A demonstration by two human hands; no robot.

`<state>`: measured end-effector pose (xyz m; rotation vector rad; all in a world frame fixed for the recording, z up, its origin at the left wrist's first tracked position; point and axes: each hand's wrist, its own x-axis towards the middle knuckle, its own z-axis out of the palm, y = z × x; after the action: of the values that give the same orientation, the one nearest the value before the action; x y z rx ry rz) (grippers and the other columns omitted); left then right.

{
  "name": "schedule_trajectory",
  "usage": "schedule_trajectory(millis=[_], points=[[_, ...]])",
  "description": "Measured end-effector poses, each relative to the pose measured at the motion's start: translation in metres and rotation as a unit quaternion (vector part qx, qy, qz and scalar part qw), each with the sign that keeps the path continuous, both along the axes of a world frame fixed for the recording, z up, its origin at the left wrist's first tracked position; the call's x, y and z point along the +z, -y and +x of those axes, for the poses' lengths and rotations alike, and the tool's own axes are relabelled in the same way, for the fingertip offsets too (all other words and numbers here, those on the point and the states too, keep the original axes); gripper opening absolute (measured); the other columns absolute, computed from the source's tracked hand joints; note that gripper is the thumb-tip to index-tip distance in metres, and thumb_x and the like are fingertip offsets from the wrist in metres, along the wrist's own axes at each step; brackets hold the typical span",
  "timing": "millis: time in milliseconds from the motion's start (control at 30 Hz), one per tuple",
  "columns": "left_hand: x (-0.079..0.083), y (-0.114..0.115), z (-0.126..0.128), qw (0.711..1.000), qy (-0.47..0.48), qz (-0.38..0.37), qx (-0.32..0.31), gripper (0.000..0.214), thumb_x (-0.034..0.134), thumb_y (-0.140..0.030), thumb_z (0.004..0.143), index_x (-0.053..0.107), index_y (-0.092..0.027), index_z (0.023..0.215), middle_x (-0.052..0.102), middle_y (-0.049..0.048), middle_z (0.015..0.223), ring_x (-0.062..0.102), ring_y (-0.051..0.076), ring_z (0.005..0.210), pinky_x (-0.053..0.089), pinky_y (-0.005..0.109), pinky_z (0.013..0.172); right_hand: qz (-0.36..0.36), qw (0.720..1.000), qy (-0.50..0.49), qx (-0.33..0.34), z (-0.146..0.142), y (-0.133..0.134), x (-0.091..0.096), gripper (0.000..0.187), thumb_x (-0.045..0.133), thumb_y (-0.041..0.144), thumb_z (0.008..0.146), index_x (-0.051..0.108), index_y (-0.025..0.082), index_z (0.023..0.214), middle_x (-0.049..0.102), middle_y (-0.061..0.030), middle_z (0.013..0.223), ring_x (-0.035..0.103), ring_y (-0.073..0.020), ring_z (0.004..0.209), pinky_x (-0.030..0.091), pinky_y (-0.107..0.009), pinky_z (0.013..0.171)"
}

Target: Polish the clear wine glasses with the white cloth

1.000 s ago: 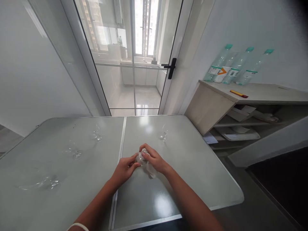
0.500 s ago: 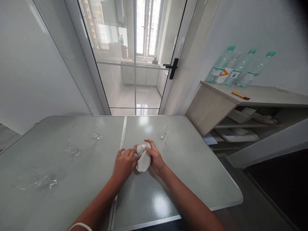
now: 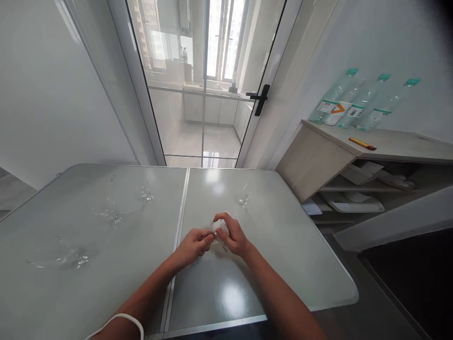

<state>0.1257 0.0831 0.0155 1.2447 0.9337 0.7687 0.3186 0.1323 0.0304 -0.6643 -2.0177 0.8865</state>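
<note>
A small white cloth (image 3: 221, 226) is bunched inside my right hand (image 3: 233, 234), whose fingers curl round it. Close by on its left, my left hand (image 3: 196, 244) is closed in a pinch, touching the same bundle. Between the hands a clear stemmed glass (image 3: 217, 236) shows only faintly; fingers and cloth cover most of it. Other clear stemmed glasses stand on the table: one glass (image 3: 244, 202) beyond my right hand, and on the left half a far glass (image 3: 147, 197), a middle glass (image 3: 118, 220) and a near glass (image 3: 83, 259).
The grey table (image 3: 283, 245) has a metal seam (image 3: 181, 212) running across it. A glass door (image 3: 203, 127) with a black handle (image 3: 261, 99) stands behind. To the right, a wooden shelf unit (image 3: 307, 160) carries several plastic bottles (image 3: 354, 111) and a yellow-red stick-shaped packet (image 3: 361, 143).
The white cloth, earlier spread below the glass, is now gathered up inside my right hand. My left hand has turned and its fingers have drawn into a pinch. The view has shifted slightly.
</note>
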Motion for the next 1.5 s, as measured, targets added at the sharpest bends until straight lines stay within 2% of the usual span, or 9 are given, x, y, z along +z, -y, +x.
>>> schedule_trajectory(millis=[300, 367, 467, 567, 700, 833, 1067, 1333, 1500], points=[[0.015, 0.002, -0.005, 0.993, 0.076, -0.085, -0.042, 0.058, 0.064, -0.070, 0.087, 0.054, -0.017, 0.065, 0.027, -0.0086, 0.054, 0.017, 0.007, 0.050, 0.012, 0.025, 0.050, 0.282, 0.953, 0.001, -0.109, -0.002, 0.000, -0.026, 0.029, 0.071, 0.048, 0.088, 0.058, 0.025, 0.099, 0.063, -0.0008, 0.077, 0.057, -0.0205, 0.069, 0.044, -0.043, 0.084], [0.012, 0.001, -0.004, 0.996, 0.062, -0.063, 0.006, 0.060, 0.057, -0.071, 0.091, 0.066, -0.014, 0.077, 0.034, -0.0075, 0.054, 0.021, 0.007, 0.048, 0.015, 0.025, 0.049, 0.218, 0.960, -0.064, -0.163, -0.003, 0.000, -0.022, 0.029, 0.070, 0.048, 0.089, 0.060, 0.026, 0.105, 0.068, -0.0040, 0.090, 0.063, -0.0241, 0.084, 0.043, -0.046, 0.092], [0.006, -0.002, 0.000, 0.989, 0.051, 0.028, 0.140, 0.052, 0.063, -0.062, 0.092, 0.071, -0.014, 0.110, 0.058, -0.0012, 0.072, 0.042, 0.009, 0.055, 0.033, 0.024, 0.056, -0.035, 0.944, -0.239, -0.224, -0.007, -0.001, -0.004, 0.038, 0.051, 0.051, 0.100, 0.058, 0.027, 0.129, 0.068, -0.0087, 0.117, 0.060, -0.0269, 0.116, 0.042, -0.047, 0.104], [-0.001, -0.003, 0.004, 0.975, 0.056, 0.091, 0.196, 0.052, 0.070, -0.053, 0.091, 0.065, -0.017, 0.128, 0.065, 0.0010, 0.084, 0.057, 0.013, 0.069, 0.046, 0.027, 0.071, -0.279, 0.893, -0.349, -0.048, -0.012, -0.003, 0.012, 0.055, 0.040, 0.054, 0.101, 0.053, 0.024, 0.145, 0.063, -0.0102, 0.135, 0.057, -0.0288, 0.124, 0.046, -0.046, 0.103], [-0.014, -0.002, 0.005, 0.968, -0.007, 0.123, 0.217, 0.034, 0.065, -0.050, 0.095, 0.071, -0.016, 0.093, 0.065, 0.0013, 0.077, 0.059, 0.016, 0.073, 0.045, 0.027, 0.071, -0.405, 0.851, -0.320, 0.095, -0.019, -0.004, 0.008, 0.070, 0.069, 0.042, 0.086, 0.048, 0.025, 0.151, 0.067, -0.0070, 0.128, 0.065, -0.0249, 0.101, 0.054, -0.036, 0.085], [-0.025, -0.002, 0.006, 0.974, 0.027, 0.097, 0.202, 0.037, 0.070, -0.052, 0.090, 0.067, -0.016, 0.080, 0.062, 0.0008, 0.072, 0.055, 0.015, 0.068, 0.044, 0.026, 0.067, -0.415, 0.856, -0.285, 0.114, -0.024, -0.002, -0.011, 0.063, 0.083, 0.048, 0.080, 0.061, 0.021, 0.133, 0.072, -0.0060, 0.109, 0.066, -0.0204, 0.089, 0.054, -0.030, 0.077], [-0.020, 0.006, 0.011, 0.961, 0.213, -0.176, 0.021, 0.042, 0.080, -0.047, 0.079, 0.052, -0.018, 0.067, 0.035, -0.0067, 0.057, 0.038, 0.009, 0.051, 0.037, 0.024, 0.054, -0.443, 0.828, -0.297, 0.174, -0.020, 0.005, -0.015, 0.069, 0.100, 0.039, 0.053, 0.066, 0.020, 0.110, 0.068, -0.0009, 0.082, 0.062, -0.0178, 0.069, 0.052, -0.030, 0.065], [-0.012, 0.003, 0.015, 0.984, -0.029, 0.096, 0.149, 0.047, 0.058, -0.060, 0.093, 0.054, -0.020, 0.068, 0.046, -0.0021, 0.058, 0.041, 0.013, 0.054, 0.030, 0.026, 0.056, -0.298, 0.893, -0.333, -0.052, -0.025, 0.003, 0.002, 0.075, 0.092, 0.027, 0.061, 0.059, 0.026, 0.128, 0.065, -0.0033, 0.114, 0.061, -0.0183, 0.090, 0.049, -0.027, 0.078], [-0.016, 0.010, 0.019, 0.963, -0.114, 0.159, 0.185, 0.039, 0.064, -0.052, 0.090, 0.054, -0.021, 0.069, 0.051, 0.0001, 0.063, 0.043, 0.014, 0.058, 0.030, 0.027, 0.060, -0.276, 0.931, -0.225, -0.083, -0.017, 0.001, 0.008, 0.051, 0.085, 0.036, 0.068, 0.065, 0.022, 0.112, 0.064, -0.0016, 0.094, 0.056, -0.0166, 0.078, 0.046, -0.026, 0.069]])
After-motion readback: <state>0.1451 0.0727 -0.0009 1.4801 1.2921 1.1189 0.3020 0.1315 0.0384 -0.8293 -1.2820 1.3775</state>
